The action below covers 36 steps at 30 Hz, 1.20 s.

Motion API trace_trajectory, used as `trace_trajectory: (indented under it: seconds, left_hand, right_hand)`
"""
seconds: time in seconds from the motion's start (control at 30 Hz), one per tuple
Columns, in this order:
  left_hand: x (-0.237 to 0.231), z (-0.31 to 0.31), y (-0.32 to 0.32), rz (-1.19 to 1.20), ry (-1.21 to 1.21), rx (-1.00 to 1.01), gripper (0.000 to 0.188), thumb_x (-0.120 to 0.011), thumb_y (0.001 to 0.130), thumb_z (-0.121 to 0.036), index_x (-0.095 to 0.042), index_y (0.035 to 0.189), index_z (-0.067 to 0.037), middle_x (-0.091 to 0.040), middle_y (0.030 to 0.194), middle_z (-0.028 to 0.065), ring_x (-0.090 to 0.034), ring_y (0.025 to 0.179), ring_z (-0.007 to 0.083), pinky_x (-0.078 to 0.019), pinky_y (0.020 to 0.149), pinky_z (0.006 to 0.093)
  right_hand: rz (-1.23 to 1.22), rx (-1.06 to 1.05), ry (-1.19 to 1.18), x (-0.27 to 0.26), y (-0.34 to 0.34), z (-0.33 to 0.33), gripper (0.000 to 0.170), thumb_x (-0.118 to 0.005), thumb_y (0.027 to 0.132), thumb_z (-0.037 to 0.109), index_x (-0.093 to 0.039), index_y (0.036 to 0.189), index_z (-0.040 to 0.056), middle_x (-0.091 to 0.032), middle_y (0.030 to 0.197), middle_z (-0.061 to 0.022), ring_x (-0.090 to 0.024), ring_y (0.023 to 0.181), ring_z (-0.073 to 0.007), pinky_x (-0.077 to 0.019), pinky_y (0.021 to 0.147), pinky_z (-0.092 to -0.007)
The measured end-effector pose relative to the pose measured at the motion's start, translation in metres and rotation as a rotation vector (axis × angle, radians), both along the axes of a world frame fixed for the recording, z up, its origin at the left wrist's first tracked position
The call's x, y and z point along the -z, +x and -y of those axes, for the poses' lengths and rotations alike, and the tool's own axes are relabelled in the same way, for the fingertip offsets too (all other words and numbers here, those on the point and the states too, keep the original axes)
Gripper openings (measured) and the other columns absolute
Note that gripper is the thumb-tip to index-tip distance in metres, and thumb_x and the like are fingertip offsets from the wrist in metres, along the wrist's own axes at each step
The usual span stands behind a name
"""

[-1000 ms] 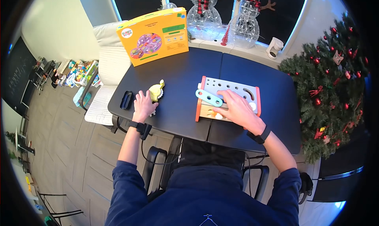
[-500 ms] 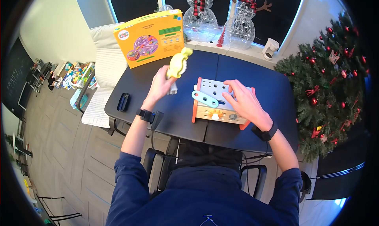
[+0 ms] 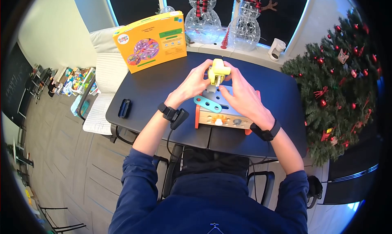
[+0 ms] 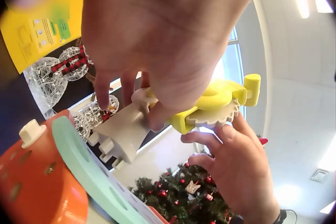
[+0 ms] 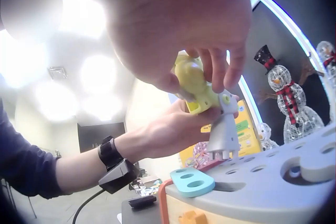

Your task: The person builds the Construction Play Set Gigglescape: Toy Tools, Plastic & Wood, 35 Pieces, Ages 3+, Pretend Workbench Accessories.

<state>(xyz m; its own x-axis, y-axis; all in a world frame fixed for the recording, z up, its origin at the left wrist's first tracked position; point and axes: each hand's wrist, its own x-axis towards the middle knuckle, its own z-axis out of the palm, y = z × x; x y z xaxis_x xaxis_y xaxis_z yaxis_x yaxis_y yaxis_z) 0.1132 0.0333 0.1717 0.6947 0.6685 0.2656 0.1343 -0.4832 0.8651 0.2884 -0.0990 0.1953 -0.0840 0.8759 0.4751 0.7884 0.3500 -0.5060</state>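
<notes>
A yellow toy saw (image 3: 219,72) with a toothed disc (image 4: 216,116) and a pale grey pronged base (image 5: 223,136) is held above the toy workbench (image 3: 225,118). My left hand (image 3: 192,85) grips it where the yellow part meets the grey base. On the other side my right hand (image 3: 246,96) holds the yellow part between thumb and fingers. The grey prongs hang over the workbench's holed top; whether they touch it I cannot tell. A teal strip with holes (image 3: 208,104) lies across the workbench's left end.
A yellow box (image 3: 153,42) stands at the table's back left. The small black case (image 3: 124,108) lies near the left edge of the table (image 3: 153,91). Behind are wire snowmen (image 3: 202,17), and a decorated tree (image 3: 339,87) stands to the right.
The left hand has lifted the yellow saw from the left of the table and carried it right, over the workbench. My right hand has moved from the workbench top up to the saw.
</notes>
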Motion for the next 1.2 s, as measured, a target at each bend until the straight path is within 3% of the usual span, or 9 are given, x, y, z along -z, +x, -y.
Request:
trace_trajectory:
  seconds: [0.03,0.13,0.43,0.5,0.63,0.73,0.83,1.03,1.2]
  left_hand:
    - [-0.003,0.002,-0.001,-0.057,-0.045,-0.01,0.04,-0.066,0.101,-0.006,-0.055,0.139,-0.008,-0.071,0.124,0.0132,-0.07,0.111,0.0228,-0.0555,0.093,0.0407]
    - [0.02,-0.018,0.003,0.007,0.274,-0.012,0.04,-0.066,0.102,-0.005,-0.054,0.14,-0.008,-0.071,0.126,0.013,-0.071,0.113,0.025,-0.0573,0.093,0.041]
    - [0.009,-0.008,-0.005,-0.093,-0.01,0.05,0.047,-0.066,0.103,-0.004,-0.049,0.146,-0.01,-0.072,0.128,0.0147,-0.071,0.12,0.0232,-0.0603,0.094,0.0397]
    - [0.021,-0.017,-0.008,-0.093,0.024,0.072,0.049,-0.067,0.102,-0.004,-0.05,0.147,-0.011,-0.073,0.125,0.0139,-0.072,0.117,0.0223,-0.0612,0.092,0.039]
    - [0.035,-0.022,-0.01,0.044,0.158,0.12,0.05,-0.068,0.1,-0.002,-0.051,0.147,-0.012,-0.075,0.123,0.014,-0.074,0.112,0.0218,-0.063,0.086,0.0379]
    - [0.035,-0.021,-0.011,-0.007,0.127,0.089,0.05,-0.068,0.1,-0.003,-0.052,0.147,-0.012,-0.077,0.121,0.0143,-0.075,0.109,0.0216,-0.0638,0.084,0.0377]
    - [0.031,-0.021,-0.011,-0.037,0.044,0.077,0.055,-0.081,0.095,-0.014,-0.054,0.143,-0.009,-0.073,0.126,0.0116,-0.071,0.114,0.0197,-0.0572,0.098,0.0384]
    - [0.017,-0.01,-0.014,-0.111,-0.087,0.077,0.053,-0.075,0.099,-0.011,-0.054,0.147,-0.011,-0.072,0.134,0.0153,-0.071,0.123,0.0261,-0.057,0.103,0.0415]
    - [0.019,-0.023,-0.034,-0.216,0.286,0.105,0.07,-0.065,0.101,-0.003,-0.042,0.165,-0.018,-0.053,0.161,0.0176,-0.048,0.151,0.034,-0.0402,0.125,0.0451]
  right_hand:
    - [0.004,0.008,0.0,-0.002,0.0,0.002,0.068,-0.068,0.099,0.012,-0.036,0.159,0.0057,-0.062,0.13,-0.0207,-0.068,0.119,-0.0373,-0.0565,0.1,-0.0473]
    - [0.014,0.002,0.021,-0.003,0.002,0.002,0.066,-0.064,0.098,0.005,-0.037,0.159,0.0056,-0.062,0.129,-0.0205,-0.068,0.117,-0.0381,-0.0561,0.098,-0.0483]
    - [0.071,-0.129,0.148,0.005,0.011,-0.005,0.067,-0.052,0.089,-0.016,-0.049,0.152,0.0078,-0.061,0.131,-0.0185,-0.063,0.119,-0.0396,-0.0535,0.101,-0.0483]
    - [0.135,-0.152,0.229,0.004,0.012,-0.006,0.066,-0.052,0.088,-0.016,-0.053,0.15,0.007,-0.061,0.137,-0.0175,-0.061,0.124,-0.0388,-0.0521,0.105,-0.048]
    - [0.132,-0.194,0.182,0.008,0.013,-0.007,0.064,-0.054,0.088,-0.015,-0.056,0.148,0.0064,-0.06,0.147,-0.0165,-0.059,0.132,-0.0381,-0.0482,0.112,-0.0479]
    - [0.129,-0.19,0.15,0.014,0.012,-0.007,0.065,-0.054,0.088,-0.014,-0.056,0.149,0.0071,-0.06,0.149,-0.0169,-0.059,0.134,-0.0378,-0.0468,0.113,-0.0472]
    - [0.134,-0.185,0.145,0.014,0.013,-0.008,0.066,-0.054,0.088,-0.014,-0.056,0.15,0.0081,-0.061,0.149,-0.0171,-0.06,0.133,-0.0377,-0.0467,0.113,-0.0466]
    - [0.18,-0.183,0.112,0.017,0.013,0.0,0.068,-0.055,0.085,-0.014,-0.058,0.149,0.0084,-0.061,0.149,-0.016,-0.06,0.134,-0.0375,-0.047,0.113,-0.0459]
    - [0.242,-0.207,0.082,0.014,0.011,0.015,0.066,-0.059,0.085,-0.012,-0.061,0.147,0.0093,-0.062,0.149,-0.014,-0.059,0.137,-0.0359,-0.0469,0.114,-0.0463]
